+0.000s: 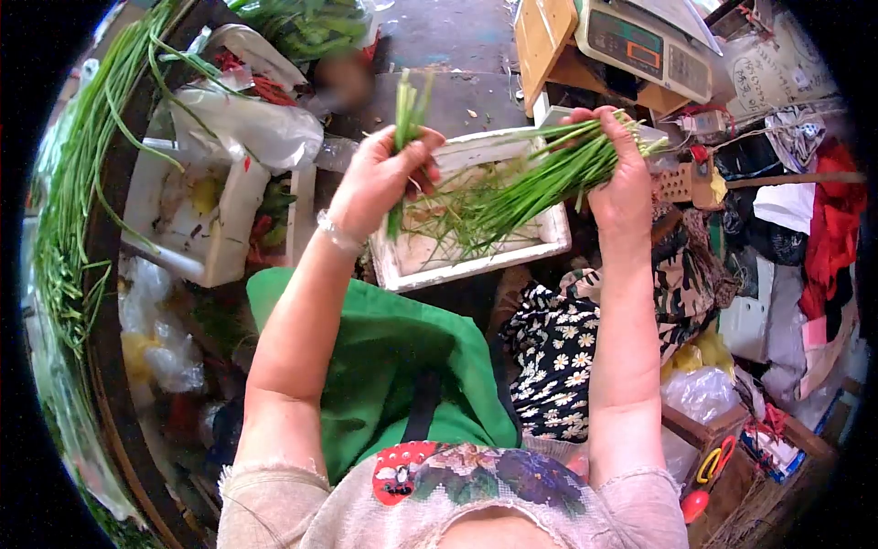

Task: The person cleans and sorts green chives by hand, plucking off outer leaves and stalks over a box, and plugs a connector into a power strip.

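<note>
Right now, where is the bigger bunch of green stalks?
In the head view, the bigger bunch is right of centre, held in the right hand, its loose end fanning out over the white box.

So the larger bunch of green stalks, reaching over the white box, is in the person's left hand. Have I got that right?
Not quite: the head view shows the right hand holding the larger bunch of green stalks, which does reach over the white box. The left hand holds a smaller bunch.
</note>
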`<state>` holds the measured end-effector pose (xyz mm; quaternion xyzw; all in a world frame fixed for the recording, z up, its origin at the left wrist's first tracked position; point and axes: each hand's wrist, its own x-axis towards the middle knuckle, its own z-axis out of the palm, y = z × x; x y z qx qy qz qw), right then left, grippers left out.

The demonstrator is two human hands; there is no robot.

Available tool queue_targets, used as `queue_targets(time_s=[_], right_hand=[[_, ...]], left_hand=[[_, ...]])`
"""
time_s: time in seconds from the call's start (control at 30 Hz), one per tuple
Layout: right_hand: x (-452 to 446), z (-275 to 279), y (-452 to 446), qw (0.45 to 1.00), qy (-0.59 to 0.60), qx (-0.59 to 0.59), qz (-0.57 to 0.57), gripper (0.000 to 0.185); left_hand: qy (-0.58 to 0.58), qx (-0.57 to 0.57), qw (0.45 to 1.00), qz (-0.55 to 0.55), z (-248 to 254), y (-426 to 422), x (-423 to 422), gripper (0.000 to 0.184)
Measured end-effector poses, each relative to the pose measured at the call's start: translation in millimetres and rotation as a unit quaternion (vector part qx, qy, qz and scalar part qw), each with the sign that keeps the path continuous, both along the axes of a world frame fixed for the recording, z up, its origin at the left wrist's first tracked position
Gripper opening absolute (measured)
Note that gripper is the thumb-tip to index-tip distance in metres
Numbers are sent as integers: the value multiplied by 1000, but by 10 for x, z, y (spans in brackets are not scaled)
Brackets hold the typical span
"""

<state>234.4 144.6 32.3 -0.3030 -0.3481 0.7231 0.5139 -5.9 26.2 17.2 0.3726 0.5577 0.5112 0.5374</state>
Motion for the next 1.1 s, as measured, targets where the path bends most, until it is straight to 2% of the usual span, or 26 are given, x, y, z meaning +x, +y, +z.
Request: queue_targets(time_s=[0.07, 0.13, 0.2, 0.3, 0.47, 0.57, 0.67, 0.77, 0.87, 1.03, 1.1], right_hand=[[-91, 19, -78, 998, -57, 23, 24, 13], [-110, -72, -114, 992, -91, 29, 79, 15], [-190, -115, -205, 994, -71, 11, 88, 16], [-277, -108, -271, 986, -108, 26, 125, 23], [-332, -74, -323, 984, -115, 24, 135, 14], [-271, -50, -258, 978, -183, 78, 57, 7], [-189, -33, -185, 992, -122, 34, -18, 8], [-67, -77, -50, 994, -69, 46, -67, 9], [84, -100, 97, 992, 12, -30, -126, 12], [159, -88, 149, 985, 35, -39, -164, 13], [158, -84, 146, 986, 38, -40, -160, 13]], left_hand=[[-59, -27, 997, -43, 85, -24, 130, 25], [-33, -24, 997, -67, 72, -26, 217, 26], [-66, -37, 994, -81, 56, -36, 270, 27], [-83, -62, 989, -108, 71, -37, 327, 26], [-75, -72, 983, -153, 26, -48, 414, 24], [-88, -39, 990, -99, -17, -31, 381, 22], [-50, -31, 996, -61, -55, 17, 264, 19], [-21, -32, 999, -16, -67, 17, 146, 19], [7, -23, 998, 53, -27, 26, 24, 17], [37, -12, 985, 168, -138, 46, -251, 16], [72, 1, 981, 181, -142, 41, -250, 21]])
